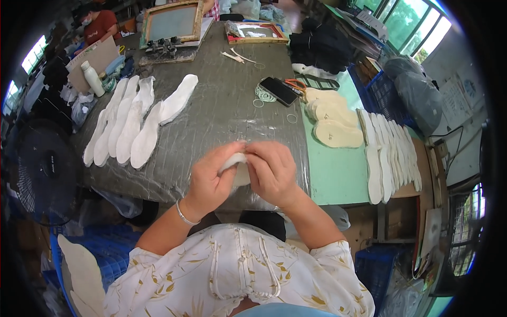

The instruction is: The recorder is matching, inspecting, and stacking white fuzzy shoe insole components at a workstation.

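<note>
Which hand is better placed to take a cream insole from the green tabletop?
Probably the right hand: it is nearer the cream insoles, while the left hand sits farther across. Both are occupied with a white piece.

Held piece [231, 161] white; left insoles [124, 119] white, right insoles [374, 169] off-white, stacked cutouts [338, 134] cream-yellow with dark marks; table [227, 100] grey, green mat [338, 179] pale, phone [281, 91] black, scissors [297, 83] orange-handled, rubber bands [264, 95] pale green; bottle [93, 79] white, fan [47, 169] black, crate [113, 259] blue; bracelet [186, 214] silvery; blouse [185, 274] white, mustard-brown leaf print; co-worker's shirt [103, 27] dark red
</note>
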`<state>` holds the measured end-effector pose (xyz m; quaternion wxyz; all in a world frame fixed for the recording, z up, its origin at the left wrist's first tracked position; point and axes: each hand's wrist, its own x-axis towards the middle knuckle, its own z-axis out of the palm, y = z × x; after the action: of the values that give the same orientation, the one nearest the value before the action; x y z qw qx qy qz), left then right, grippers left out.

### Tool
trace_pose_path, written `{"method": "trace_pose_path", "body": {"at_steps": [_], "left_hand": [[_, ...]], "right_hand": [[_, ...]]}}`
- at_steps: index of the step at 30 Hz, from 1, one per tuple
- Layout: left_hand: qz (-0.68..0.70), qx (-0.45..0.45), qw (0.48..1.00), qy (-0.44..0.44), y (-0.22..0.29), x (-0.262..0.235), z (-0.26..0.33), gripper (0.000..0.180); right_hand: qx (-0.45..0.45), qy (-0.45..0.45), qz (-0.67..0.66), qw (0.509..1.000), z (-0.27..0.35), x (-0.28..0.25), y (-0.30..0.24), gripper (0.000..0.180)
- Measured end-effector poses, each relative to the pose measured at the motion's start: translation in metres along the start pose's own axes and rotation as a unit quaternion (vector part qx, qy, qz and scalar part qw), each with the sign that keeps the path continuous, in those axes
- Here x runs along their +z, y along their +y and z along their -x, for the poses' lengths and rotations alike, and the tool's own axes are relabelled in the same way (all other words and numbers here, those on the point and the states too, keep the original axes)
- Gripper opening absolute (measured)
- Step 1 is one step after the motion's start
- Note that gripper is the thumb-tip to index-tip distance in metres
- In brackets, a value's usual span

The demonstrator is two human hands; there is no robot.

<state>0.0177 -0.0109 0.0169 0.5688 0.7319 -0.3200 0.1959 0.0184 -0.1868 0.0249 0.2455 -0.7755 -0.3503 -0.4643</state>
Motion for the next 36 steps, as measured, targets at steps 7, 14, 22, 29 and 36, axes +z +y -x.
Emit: {"method": "trace_pose_path", "body": {"at_steps": [7,14,22,29,36], "left_hand": [[-0.009,-0.038,0.999,-0.014,0.018,0.001,-0.002,0.036],[-0.028,-0.078,0.996,0.022,0.004,0.006,0.008,0.021],[0.146,-0.226,0.959,0.086,-0.043,0.003,-0.015,0.018],[0.302,-0.28,0.908,0.084,-0.071,-0.017,-0.016,0.019],[0.321,-0.121,0.938,0.048,-0.069,-0.013,0.006,0.014]], "right_hand": [[-0.044,0.03,0.044,0.998,0.003,0.003,-0.002,0.023],[0.044,0.002,-0.042,0.998,0.007,0.006,-0.011,0.027],[0.33,-0.16,-0.319,0.874,0.003,0.006,0.026,0.078],[0.38,-0.246,-0.33,0.828,0.025,0.001,0.028,0.048],[0.298,-0.07,-0.224,0.925,0.024,0.004,0.002,0.045]]}}
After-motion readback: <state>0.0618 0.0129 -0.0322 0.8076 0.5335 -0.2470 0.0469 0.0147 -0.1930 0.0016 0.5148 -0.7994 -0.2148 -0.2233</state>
